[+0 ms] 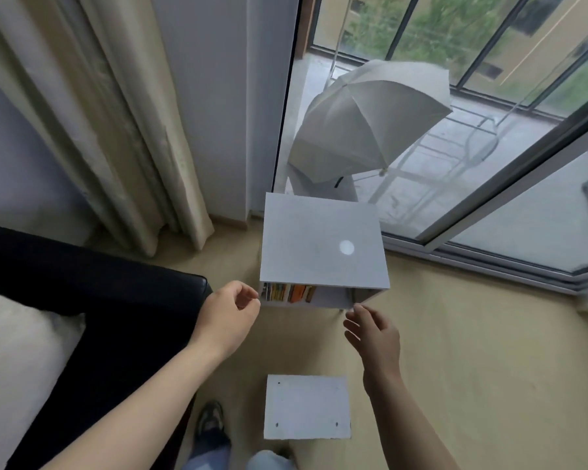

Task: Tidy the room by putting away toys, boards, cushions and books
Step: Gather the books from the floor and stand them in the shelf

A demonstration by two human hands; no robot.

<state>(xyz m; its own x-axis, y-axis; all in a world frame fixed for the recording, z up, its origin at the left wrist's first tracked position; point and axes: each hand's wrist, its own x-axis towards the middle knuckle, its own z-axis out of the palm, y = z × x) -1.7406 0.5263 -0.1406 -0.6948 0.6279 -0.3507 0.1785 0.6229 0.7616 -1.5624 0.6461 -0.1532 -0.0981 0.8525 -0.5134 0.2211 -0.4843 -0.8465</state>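
Lying flat on the floor just ahead of the feet, white board (307, 407), roughly square, edges squared to the shelf beyond; it sits between the forearms, a little closer under the right one. Both hands are past it and higher. Left hand (230, 315): fingers curled, tips at the left front corner of the white shelf unit (323, 245), contact or grip cannot be told. Right hand (375, 337): fingers relaxed, holding nothing, tips just beside the right front corner. Books (287, 293) stand upright inside, left half. Judgement: for the board, either hand must drop back toward the body; right looks nearer. Farther off, umbrella (370, 123) behind the glass
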